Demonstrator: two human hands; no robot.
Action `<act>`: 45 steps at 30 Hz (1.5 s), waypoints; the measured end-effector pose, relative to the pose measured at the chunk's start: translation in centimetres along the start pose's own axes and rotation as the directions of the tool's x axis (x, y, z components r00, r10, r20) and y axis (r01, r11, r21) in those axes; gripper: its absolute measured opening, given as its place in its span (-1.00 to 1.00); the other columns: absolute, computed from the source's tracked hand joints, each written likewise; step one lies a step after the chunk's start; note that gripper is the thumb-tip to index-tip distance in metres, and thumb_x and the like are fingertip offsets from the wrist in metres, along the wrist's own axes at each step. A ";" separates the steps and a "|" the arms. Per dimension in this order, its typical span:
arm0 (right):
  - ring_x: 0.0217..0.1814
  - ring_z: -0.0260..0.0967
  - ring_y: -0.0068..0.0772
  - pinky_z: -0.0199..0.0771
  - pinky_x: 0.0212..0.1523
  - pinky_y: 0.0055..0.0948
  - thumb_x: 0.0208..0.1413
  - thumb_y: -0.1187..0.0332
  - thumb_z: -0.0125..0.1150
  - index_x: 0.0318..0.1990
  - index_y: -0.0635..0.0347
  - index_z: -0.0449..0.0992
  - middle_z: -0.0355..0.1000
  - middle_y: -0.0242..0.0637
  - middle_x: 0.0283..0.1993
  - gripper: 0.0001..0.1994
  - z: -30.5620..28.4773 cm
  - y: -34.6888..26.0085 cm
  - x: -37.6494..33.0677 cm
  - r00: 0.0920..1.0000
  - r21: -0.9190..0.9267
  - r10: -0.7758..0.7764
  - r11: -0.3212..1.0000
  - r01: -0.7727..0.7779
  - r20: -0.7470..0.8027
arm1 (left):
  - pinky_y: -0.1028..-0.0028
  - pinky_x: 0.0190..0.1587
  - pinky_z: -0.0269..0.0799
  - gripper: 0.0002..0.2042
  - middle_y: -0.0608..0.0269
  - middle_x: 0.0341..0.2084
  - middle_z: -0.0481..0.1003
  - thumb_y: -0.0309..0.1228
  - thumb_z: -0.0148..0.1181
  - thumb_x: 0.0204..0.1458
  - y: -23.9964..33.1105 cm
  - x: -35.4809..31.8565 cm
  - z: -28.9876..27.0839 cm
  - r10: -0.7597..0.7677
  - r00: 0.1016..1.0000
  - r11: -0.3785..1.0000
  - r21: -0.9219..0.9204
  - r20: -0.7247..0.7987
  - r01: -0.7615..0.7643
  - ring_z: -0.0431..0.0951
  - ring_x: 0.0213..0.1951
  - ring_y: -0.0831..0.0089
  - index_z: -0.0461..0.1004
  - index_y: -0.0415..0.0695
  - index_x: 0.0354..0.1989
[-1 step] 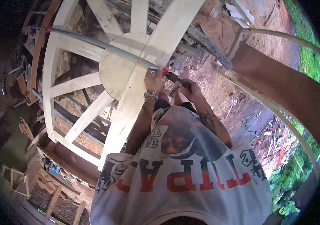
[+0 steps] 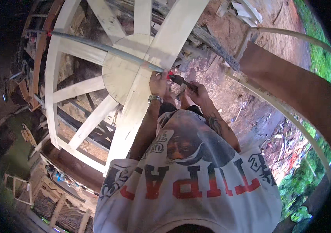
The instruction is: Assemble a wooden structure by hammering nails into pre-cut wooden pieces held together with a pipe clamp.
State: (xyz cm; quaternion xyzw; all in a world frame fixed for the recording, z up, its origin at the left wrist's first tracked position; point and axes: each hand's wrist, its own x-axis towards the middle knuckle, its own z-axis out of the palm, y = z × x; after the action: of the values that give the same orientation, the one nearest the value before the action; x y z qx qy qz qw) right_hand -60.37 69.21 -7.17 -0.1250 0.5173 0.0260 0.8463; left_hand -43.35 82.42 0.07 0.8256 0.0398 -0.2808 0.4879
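A long grey bar clamp (image 2: 95, 44) lies across a pale wooden half-wheel frame (image 2: 132, 116) with several spokes. The bar crosses the half-round hub (image 2: 115, 73) and the frame's straight rail. My left hand (image 2: 157, 84), a watch on its wrist, is closed around the clamp's near end, beside its red head (image 2: 169, 75). Out from that head runs a dark screw handle (image 2: 185, 82). My right hand (image 2: 197, 93) grips the outer end of this handle, its fingers wrapped round it. At the curved outer rim sits the clamp's other red part (image 2: 49, 33).
Beneath the frame lie dark beams and scrap wood. A weathered plank (image 2: 216, 44) juts out beyond the rail. To the right stands a brown panel (image 2: 285, 93) with a curved pale edge strip. Wood shavings cover the ground; more timber (image 2: 55, 209) lies at lower left.
The view has shifted very slightly. Both hands stay on the clamp in nearly the same place, and the frame has not visibly moved.
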 end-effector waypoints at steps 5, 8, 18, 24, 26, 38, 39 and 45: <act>-0.22 0.39 -0.41 0.49 -0.27 -0.40 0.14 0.46 0.13 -0.29 0.21 0.45 0.42 -0.27 -0.29 -0.96 1.1 0.0 -1.2 0.916 -0.186 -0.396 0.907 0.378 -0.070 | 0.22 -0.28 0.42 -0.55 0.03 -0.48 0.56 -0.06 0.23 0.02 -4.2 1.7 0.5 0.001 1.000 0.998 0.069 0.020 -0.003 0.57 -0.36 0.14 0.40 -0.28 -0.25; -0.11 0.44 -0.34 0.50 -0.13 -0.35 0.08 0.56 0.14 -0.30 0.27 0.47 0.48 -0.26 -0.21 -0.95 -2.8 1.5 -0.5 0.492 -0.646 -0.812 0.198 0.737 0.312 | 0.21 -0.27 0.42 -0.53 0.00 -0.43 0.57 -0.06 0.23 0.02 -2.5 1.5 1.4 0.060 0.997 0.995 0.077 0.049 -0.064 0.58 -0.34 0.14 0.41 -0.33 -0.23; -0.17 0.49 -0.07 0.47 -0.19 -0.28 0.12 0.50 0.11 -0.20 0.28 0.50 0.49 -0.04 -0.17 -0.88 -0.8 1.2 -2.2 0.438 -0.709 -0.780 -0.010 0.705 0.447 | 0.16 -0.15 0.43 -0.46 -0.14 -0.31 0.56 0.04 0.19 -0.01 -5.2 3.7 1.0 0.017 0.998 0.941 0.338 0.055 -0.034 0.57 -0.23 -0.03 0.48 -0.33 -0.25; -0.30 0.41 -0.04 0.37 -0.35 -0.26 0.22 0.25 0.05 -0.18 0.21 0.53 0.46 0.00 -0.25 -0.77 -2.3 1.4 1.0 0.484 -0.800 -0.730 -0.144 0.582 0.483 | 0.11 -0.05 0.43 -0.45 -0.19 -0.33 0.55 0.13 0.06 0.01 -5.5 5.4 0.5 0.014 0.997 0.704 0.707 0.073 -0.062 0.56 -0.20 -0.10 0.59 -0.21 -0.35; -0.34 0.39 -0.11 0.34 -0.38 -0.27 0.27 0.19 -0.02 -0.18 0.23 0.51 0.46 -0.04 -0.30 -0.71 1.2 0.3 -3.3 0.727 -0.827 -0.638 0.246 0.505 0.255 | 0.10 -0.11 0.48 -0.49 -0.17 -0.33 0.56 0.10 0.04 0.03 -3.3 4.0 0.3 -0.055 0.996 0.675 0.737 0.072 -0.015 0.57 -0.22 -0.07 0.59 -0.18 -0.31; -0.13 0.39 -0.42 0.47 -0.07 -0.38 0.34 0.24 -0.10 -0.19 0.35 0.46 0.45 -0.21 -0.16 -0.69 -4.2 1.3 1.5 0.722 -0.648 -0.613 0.415 0.639 0.320 | 0.18 0.03 0.25 -0.76 0.26 -0.36 0.55 -0.20 0.24 -0.20 -2.9 4.5 5.9 0.148 0.566 0.086 0.560 0.811 -0.824 0.48 -0.10 0.27 0.57 0.00 -0.35; -0.13 0.40 -0.42 0.47 -0.07 -0.38 0.34 0.24 -0.11 -0.19 0.34 0.46 0.46 -0.21 -0.16 -0.69 -3.7 1.3 1.1 0.711 -0.650 -0.602 0.384 0.656 0.362 | 0.21 -0.05 0.30 -0.82 0.29 -0.49 0.55 -0.17 0.18 -0.13 -3.8 4.9 6.4 0.092 0.584 0.037 0.584 0.806 -0.811 0.53 -0.22 0.27 0.58 0.04 -0.44; -0.08 0.41 -0.39 0.48 -0.10 -0.36 0.35 0.21 -0.13 -0.22 0.28 0.46 0.46 -0.24 -0.15 -0.68 -3.0 1.7 0.9 0.709 -0.638 -0.615 0.400 0.658 0.345 | 0.27 -0.12 0.27 -0.91 0.37 -0.71 0.43 -0.30 0.16 -0.25 -8.1 6.9 7.1 0.557 0.365 0.039 0.415 0.746 -0.909 0.47 -0.49 0.32 0.45 0.11 -0.72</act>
State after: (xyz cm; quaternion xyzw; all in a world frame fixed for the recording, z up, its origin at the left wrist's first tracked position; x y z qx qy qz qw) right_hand -62.80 70.05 -9.60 -0.6340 0.3517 -0.0930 0.6824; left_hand -43.34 79.34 -12.34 0.7575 -0.6302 -0.1169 0.1242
